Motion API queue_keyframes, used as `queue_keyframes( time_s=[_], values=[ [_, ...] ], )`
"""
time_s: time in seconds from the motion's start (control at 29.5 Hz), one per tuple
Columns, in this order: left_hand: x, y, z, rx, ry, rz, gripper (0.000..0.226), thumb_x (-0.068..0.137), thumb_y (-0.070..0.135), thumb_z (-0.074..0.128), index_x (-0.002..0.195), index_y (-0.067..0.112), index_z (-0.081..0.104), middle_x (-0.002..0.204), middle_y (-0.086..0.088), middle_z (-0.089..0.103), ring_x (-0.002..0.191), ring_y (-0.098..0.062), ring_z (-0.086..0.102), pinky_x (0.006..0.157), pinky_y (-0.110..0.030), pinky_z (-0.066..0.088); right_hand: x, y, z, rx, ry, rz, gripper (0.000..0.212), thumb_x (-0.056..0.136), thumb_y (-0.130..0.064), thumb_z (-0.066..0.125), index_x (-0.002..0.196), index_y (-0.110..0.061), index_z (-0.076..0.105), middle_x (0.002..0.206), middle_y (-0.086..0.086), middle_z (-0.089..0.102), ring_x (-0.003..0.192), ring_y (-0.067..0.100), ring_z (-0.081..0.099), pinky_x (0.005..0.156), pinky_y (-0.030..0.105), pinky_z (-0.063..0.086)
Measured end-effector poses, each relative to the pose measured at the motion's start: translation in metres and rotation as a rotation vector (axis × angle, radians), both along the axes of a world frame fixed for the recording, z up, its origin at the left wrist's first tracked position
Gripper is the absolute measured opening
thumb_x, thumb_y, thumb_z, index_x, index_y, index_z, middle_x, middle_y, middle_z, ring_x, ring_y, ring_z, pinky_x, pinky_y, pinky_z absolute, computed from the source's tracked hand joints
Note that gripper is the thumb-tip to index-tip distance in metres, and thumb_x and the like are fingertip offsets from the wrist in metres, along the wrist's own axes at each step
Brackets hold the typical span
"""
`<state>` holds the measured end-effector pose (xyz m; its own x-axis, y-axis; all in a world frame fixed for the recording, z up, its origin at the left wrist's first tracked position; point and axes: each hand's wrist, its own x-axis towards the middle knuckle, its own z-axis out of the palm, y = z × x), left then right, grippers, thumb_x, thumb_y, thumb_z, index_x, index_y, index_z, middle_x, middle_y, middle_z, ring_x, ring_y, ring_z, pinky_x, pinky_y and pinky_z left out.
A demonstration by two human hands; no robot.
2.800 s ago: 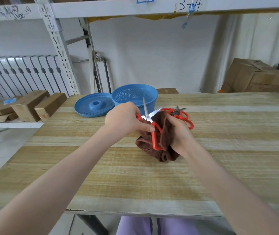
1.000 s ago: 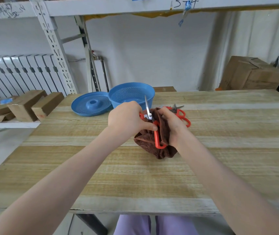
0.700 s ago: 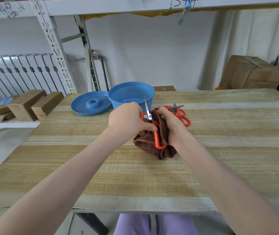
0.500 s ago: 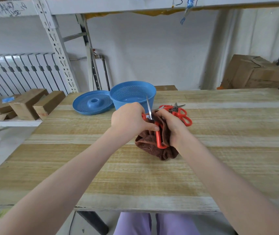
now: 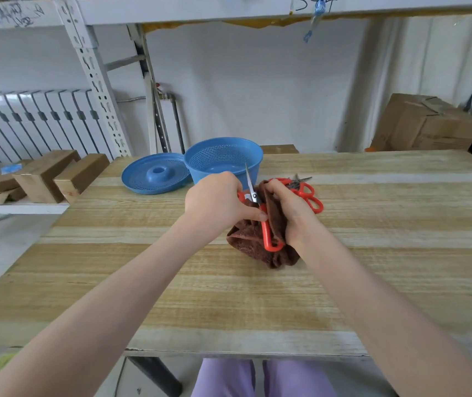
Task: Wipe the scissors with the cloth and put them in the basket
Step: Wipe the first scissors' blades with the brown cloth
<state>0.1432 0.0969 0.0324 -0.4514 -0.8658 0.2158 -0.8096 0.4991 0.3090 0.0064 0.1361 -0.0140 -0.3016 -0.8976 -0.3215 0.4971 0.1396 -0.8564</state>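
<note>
Orange-handled scissors [image 5: 266, 233] held above mid-table, tip up, just near of the blue basket [image 5: 254, 167]. Light, stiff, sharp, probably slick: best taken by the handle loops. Gripped by curled left hand [image 5: 217, 202]; soft brown cloth [image 5: 246, 239] bunched round them in right hand [image 5: 292, 207]. Second blade hidden; spare scissors [image 5: 306, 193] behind, partly covered.
</note>
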Motion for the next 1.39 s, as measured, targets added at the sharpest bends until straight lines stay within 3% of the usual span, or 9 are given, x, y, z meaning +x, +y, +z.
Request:
queue_keyframes(
  time_s=[0.14,0.27,0.34,0.51,0.64,0.88,1.09,1.22,1.39],
  values=[
    [0.002,-0.001,0.002,0.036,-0.018,-0.003,0.058,0.051,0.066,0.081,0.052,0.019,0.048,0.044,0.009,0.048,0.047,-0.012,0.049,0.045,-0.023,0.031,0.006,0.007,-0.008,0.024,0.053,-0.002,0.015,0.078,-0.021,0.071,0.080,-0.008,0.078,0.083,0.011,0.074,0.067,0.022,0.069,0.076,0.037,0.058],
    [0.001,0.002,-0.002,0.021,-0.010,-0.013,0.060,0.052,0.067,0.080,0.052,0.019,0.045,0.047,0.008,0.046,0.047,-0.012,0.048,0.046,-0.024,0.030,0.004,0.003,-0.003,0.029,0.046,-0.045,0.025,0.078,-0.021,0.069,0.095,-0.003,0.075,0.093,0.015,0.073,0.076,0.024,0.068,0.079,0.038,0.058],
    [0.002,0.001,-0.002,0.015,-0.007,-0.014,0.061,0.051,0.068,0.079,0.051,0.019,0.042,0.043,0.009,0.043,0.044,-0.012,0.045,0.045,-0.023,0.028,0.003,0.002,0.000,0.040,0.054,-0.030,0.025,0.080,-0.024,0.067,0.093,-0.005,0.076,0.096,0.014,0.074,0.083,0.026,0.067,0.089,0.044,0.055],
    [0.004,-0.003,0.002,0.041,0.000,-0.006,0.060,0.049,0.068,0.080,0.050,0.020,0.045,0.042,0.010,0.045,0.044,-0.011,0.047,0.044,-0.022,0.029,0.009,0.005,-0.003,0.033,0.108,-0.047,0.034,0.065,-0.025,0.076,0.090,-0.003,0.076,0.094,0.017,0.075,0.078,0.025,0.069,0.089,0.045,0.055],
    [0.002,0.000,0.000,0.021,0.005,-0.022,0.062,0.052,0.067,0.080,0.050,0.019,0.041,0.043,0.009,0.044,0.045,-0.013,0.047,0.045,-0.023,0.029,0.005,0.003,0.000,0.024,0.092,-0.082,0.027,0.073,-0.021,0.073,0.092,-0.001,0.075,0.092,0.016,0.075,0.073,0.025,0.069,0.074,0.039,0.059],
    [0.004,-0.004,0.005,0.044,-0.015,-0.018,0.058,0.053,0.067,0.080,0.054,0.019,0.048,0.046,0.008,0.048,0.048,-0.013,0.051,0.046,-0.023,0.033,0.010,0.004,-0.001,0.022,0.157,-0.046,0.012,0.072,-0.022,0.074,0.072,-0.010,0.078,0.082,0.009,0.076,0.072,0.023,0.069,0.080,0.038,0.057],
    [0.003,-0.001,0.001,0.005,-0.001,-0.031,0.061,0.052,0.068,0.079,0.051,0.019,0.043,0.044,0.009,0.044,0.045,-0.012,0.046,0.045,-0.023,0.029,0.000,0.000,0.005,0.030,0.134,-0.086,0.020,0.078,-0.022,0.072,0.086,-0.004,0.074,0.074,0.008,0.075,0.061,0.020,0.070,0.059,0.032,0.060],
    [0.005,-0.004,0.002,0.047,-0.003,-0.022,0.058,0.052,0.067,0.079,0.052,0.019,0.048,0.044,0.009,0.049,0.047,-0.013,0.053,0.046,-0.022,0.035,0.006,0.004,0.000,0.051,0.182,-0.047,0.026,0.067,-0.028,0.076,0.083,-0.007,0.077,0.085,0.012,0.076,0.071,0.023,0.071,0.076,0.039,0.058],
    [0.003,-0.002,0.000,0.031,0.016,-0.035,0.059,0.053,0.069,0.078,0.052,0.019,0.047,0.044,0.009,0.048,0.046,-0.012,0.051,0.046,-0.023,0.034,0.002,0.002,0.004,0.026,0.201,-0.083,0.015,0.075,-0.023,0.075,0.077,-0.008,0.076,0.075,0.008,0.076,0.060,0.018,0.071,0.055,0.029,0.058]
  ],
)
